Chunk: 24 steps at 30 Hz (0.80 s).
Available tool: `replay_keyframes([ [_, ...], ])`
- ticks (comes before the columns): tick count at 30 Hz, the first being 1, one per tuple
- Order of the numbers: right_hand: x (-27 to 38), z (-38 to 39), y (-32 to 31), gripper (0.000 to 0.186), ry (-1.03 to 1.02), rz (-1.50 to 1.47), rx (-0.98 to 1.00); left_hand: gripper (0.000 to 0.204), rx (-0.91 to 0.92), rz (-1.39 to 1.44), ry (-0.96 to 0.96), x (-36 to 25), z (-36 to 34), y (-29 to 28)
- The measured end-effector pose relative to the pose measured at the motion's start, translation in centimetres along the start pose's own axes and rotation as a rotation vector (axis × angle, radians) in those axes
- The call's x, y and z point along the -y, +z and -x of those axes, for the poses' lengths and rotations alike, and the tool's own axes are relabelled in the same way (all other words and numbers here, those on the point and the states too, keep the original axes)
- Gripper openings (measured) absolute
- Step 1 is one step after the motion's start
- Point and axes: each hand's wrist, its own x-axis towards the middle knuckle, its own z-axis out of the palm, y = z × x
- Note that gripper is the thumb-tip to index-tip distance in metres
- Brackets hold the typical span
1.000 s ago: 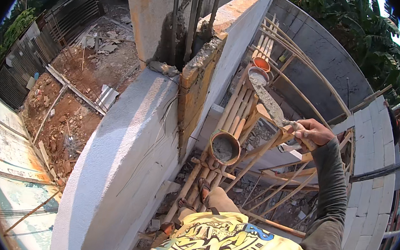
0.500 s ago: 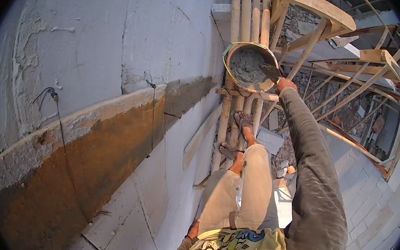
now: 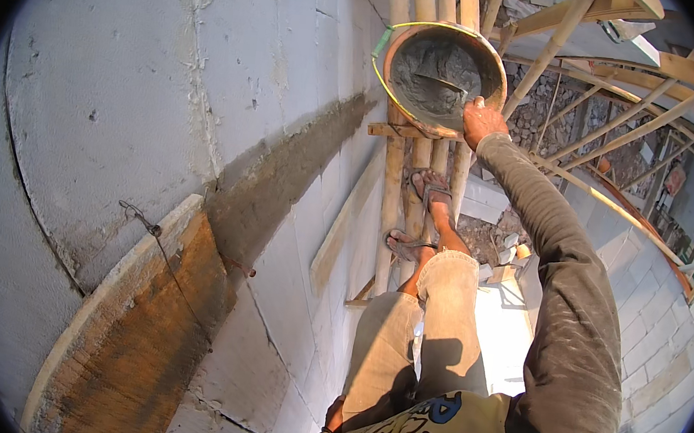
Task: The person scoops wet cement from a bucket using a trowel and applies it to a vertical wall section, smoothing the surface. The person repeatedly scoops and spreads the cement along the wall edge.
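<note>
My right hand [image 3: 483, 121] is closed round the handle of a trowel, at the near right rim of a bucket [image 3: 499, 68]. The trowel's blade [image 3: 443, 84] reaches into wet grey mortar [image 3: 429, 57] inside. A thin yellow bail with a green grip hangs over the bucket's left side. My left hand [image 3: 334, 416] is low by my left thigh, mostly hidden by my shirt and leg, so its fingers do not show clearly.
I stand in sandals on bamboo poles [image 3: 389, 212] beside a pale block wall [image 3: 235, 80]. A wooden board [image 3: 145, 322] is tied to the wall with wire, next to a band of grey mortar [image 3: 276, 176]. Right, bamboo framing [image 3: 596, 149] rises over rubble [image 3: 534, 93].
The trowel blade has gone from the bucket's right side down into the mortar. The bucket looks larger and nearer, and the view has shifted along the wall.
</note>
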Motion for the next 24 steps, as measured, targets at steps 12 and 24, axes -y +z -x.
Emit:
replay_keyframes([
  [12, -3.6, -8.4, 2.9, 0.028, 0.244, -0.283, 0.147, 0.05, -0.047, -0.007, -0.028, -1.5, -2.1, 1.2],
  [24, -3.1, -9.5, 5.3, 0.036, 0.015, -0.382, 0.205, 0.052, -0.07, -0.011, -0.041, -1.3, -2.2, 0.6],
])
